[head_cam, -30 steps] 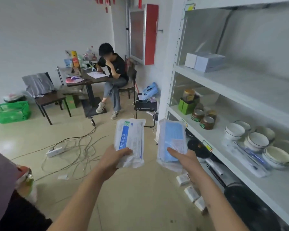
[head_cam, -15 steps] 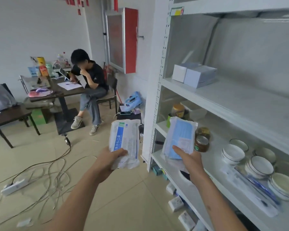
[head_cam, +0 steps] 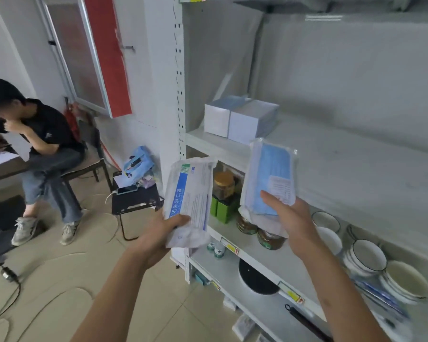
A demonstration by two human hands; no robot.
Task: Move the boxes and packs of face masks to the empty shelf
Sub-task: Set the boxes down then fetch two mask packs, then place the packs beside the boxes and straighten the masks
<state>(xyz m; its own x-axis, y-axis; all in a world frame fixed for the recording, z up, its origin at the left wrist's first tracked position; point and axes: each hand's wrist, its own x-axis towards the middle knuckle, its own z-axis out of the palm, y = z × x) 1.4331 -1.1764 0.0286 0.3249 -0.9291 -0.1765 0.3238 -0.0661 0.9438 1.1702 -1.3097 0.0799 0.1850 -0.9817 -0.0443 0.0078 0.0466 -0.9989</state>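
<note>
Person has closed in on the rack; the shelf (head_cam: 331, 169) that was off to the right a second ago now sits right in front. Left hand (head_cam: 163, 233) clamped round the lower end of a white mask pack (head_cam: 190, 193), thumb over its face. Right hand (head_cam: 289, 218) pinches a blue mask pack (head_cam: 269, 178), raised higher than before, up near the shelf edge. Two white boxes (head_cam: 240, 118) already stand at its far left. Judged: placing comes next. Seated person (head_cam: 35, 134) now at the left edge.
</note>
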